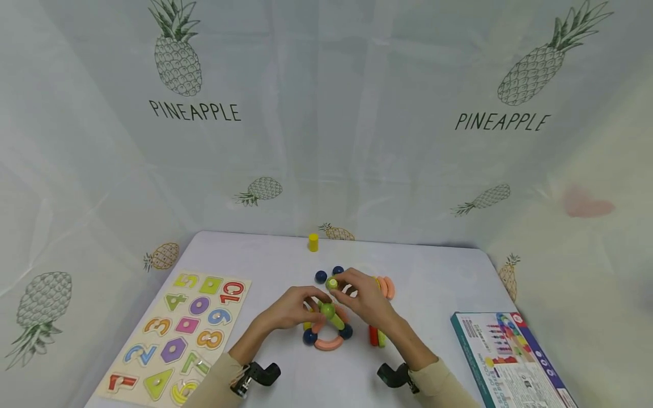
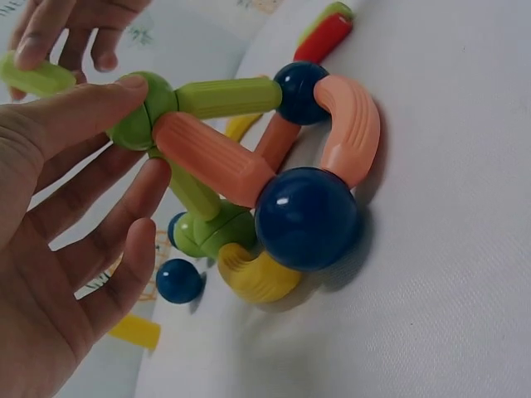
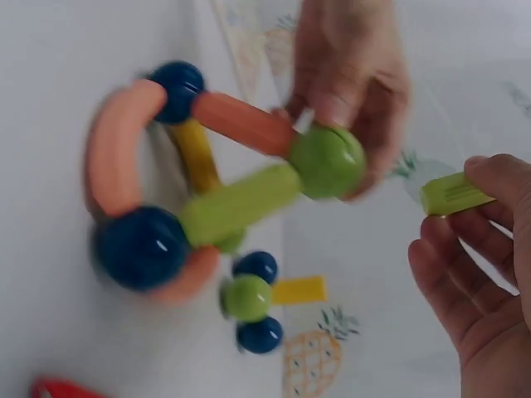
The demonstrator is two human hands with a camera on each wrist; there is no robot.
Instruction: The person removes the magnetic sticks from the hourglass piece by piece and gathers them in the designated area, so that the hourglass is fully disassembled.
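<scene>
My left hand holds a green ball between thumb and fingers, at the top of a built frame of magnetic sticks and balls. From that ball, a light green stick and an orange stick slope down to dark blue balls. A peach curved piece joins these along the table. My right hand pinches a short light green stick between thumb and fingers, apart from the green ball. In the left wrist view, a yellow curved piece sits low in the frame.
Behind the hands lie loose dark blue balls and a yellow cylinder. Peach curved pieces and a red stick are on the right. A number puzzle board lies left, a boxed set right.
</scene>
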